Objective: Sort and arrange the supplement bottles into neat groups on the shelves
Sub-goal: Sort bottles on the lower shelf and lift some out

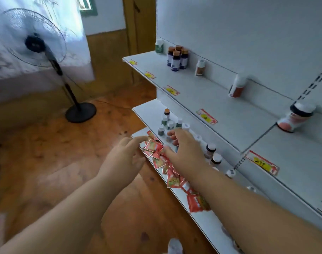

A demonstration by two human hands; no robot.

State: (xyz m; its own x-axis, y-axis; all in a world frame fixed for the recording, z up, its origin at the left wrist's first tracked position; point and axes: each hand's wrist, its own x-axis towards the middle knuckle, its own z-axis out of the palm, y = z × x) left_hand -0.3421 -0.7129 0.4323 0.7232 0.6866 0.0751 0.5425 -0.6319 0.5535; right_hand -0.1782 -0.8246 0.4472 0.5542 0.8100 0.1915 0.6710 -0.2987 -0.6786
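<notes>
Several small green-labelled bottles (pixel 167 123) stand bunched at the left end of the middle shelf (pixel 145 109). My right hand (pixel 184 151) reaches over that shelf, its fingers loosely bent just beside the bunch and holding nothing I can see. My left hand (pixel 126 156) hovers with straight fingers at the shelf's front corner, above red sachets (pixel 156 153). Two dark-capped bottles (pixel 213 154) stand behind my right wrist. On the top shelf (pixel 207 92) are a cluster of brown-capped bottles (pixel 177 57), a green-and-white bottle (pixel 158 46), two white bottles (pixel 200 67) (pixel 237 87) and a large dark-capped jar (pixel 295 117).
Red sachets lie strewn along the lowest shelf's front edge (pixel 204 222). Yellow-and-red price tags (pixel 207 116) line the top shelf's edge. A standing fan (pixel 46 57) is on the wooden floor (pixel 46 154) to the left, near a curtain and a door.
</notes>
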